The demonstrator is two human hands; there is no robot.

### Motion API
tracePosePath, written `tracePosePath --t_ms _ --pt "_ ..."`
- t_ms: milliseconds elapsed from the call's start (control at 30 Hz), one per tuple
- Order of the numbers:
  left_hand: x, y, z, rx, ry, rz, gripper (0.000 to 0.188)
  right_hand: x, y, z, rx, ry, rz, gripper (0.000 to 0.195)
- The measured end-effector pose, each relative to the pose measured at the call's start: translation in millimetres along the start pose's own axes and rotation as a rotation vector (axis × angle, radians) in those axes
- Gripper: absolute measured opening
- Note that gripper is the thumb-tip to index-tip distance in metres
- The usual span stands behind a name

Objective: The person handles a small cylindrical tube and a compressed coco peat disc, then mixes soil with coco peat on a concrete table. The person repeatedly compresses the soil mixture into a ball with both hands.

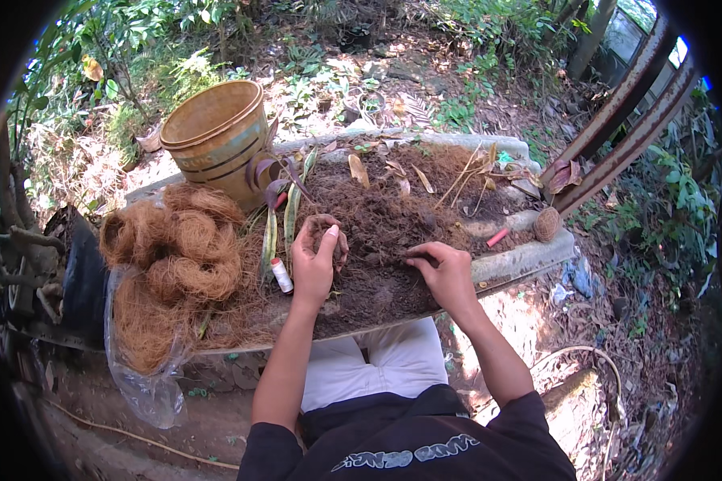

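My left hand (316, 255) is curled with the thumb uppermost, its fingers stained with soil. Whatever lies inside its palm is hidden. Just left of it, a spool of white thread (281, 276) leans beside variegated snake plant leaves (290, 216). My right hand (448, 270) hovers at the edge of a heap of dark soil and fibre (379, 234), thumb and forefinger slightly apart. Nothing shows between those fingertips. The soil spreads over a weathered, ridged slab (517, 264) in front of me.
Coconut fibre clumps (198, 240) pile at left, partly over a clear plastic bag (150, 397). Behind them stands a brown bucket (216, 141). A red stick (497, 237) and a fibre-wrapped ball (547, 225) lie at right, near rusty metal beams (632, 132). Dry leaves (358, 171) dot the soil.
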State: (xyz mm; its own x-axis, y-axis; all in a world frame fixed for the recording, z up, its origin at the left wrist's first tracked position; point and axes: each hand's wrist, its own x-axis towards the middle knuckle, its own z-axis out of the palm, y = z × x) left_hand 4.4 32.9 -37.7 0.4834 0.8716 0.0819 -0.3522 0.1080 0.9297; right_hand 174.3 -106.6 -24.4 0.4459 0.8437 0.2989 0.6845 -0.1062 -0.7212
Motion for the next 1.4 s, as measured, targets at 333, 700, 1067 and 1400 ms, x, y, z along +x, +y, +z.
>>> tracePosePath --t_ms 333,700,1067,1400 --pt "-1 -2 0 0.022 -0.003 0.008 0.009 -2 -6 4 -0.161 -0.032 0.002 0.035" --pt "-2 0 0 0.084 -0.010 0.001 0.010 -8 5 19 -0.233 0.032 -0.190 0.019" --pt "-2 1 2 0.066 -0.022 -0.023 0.008 32 2 -7 0.055 -0.037 -0.064 0.025" --pt "-4 -3 3 0.172 -0.049 0.006 0.008 64 -28 7 0.118 -0.154 0.103 0.024"
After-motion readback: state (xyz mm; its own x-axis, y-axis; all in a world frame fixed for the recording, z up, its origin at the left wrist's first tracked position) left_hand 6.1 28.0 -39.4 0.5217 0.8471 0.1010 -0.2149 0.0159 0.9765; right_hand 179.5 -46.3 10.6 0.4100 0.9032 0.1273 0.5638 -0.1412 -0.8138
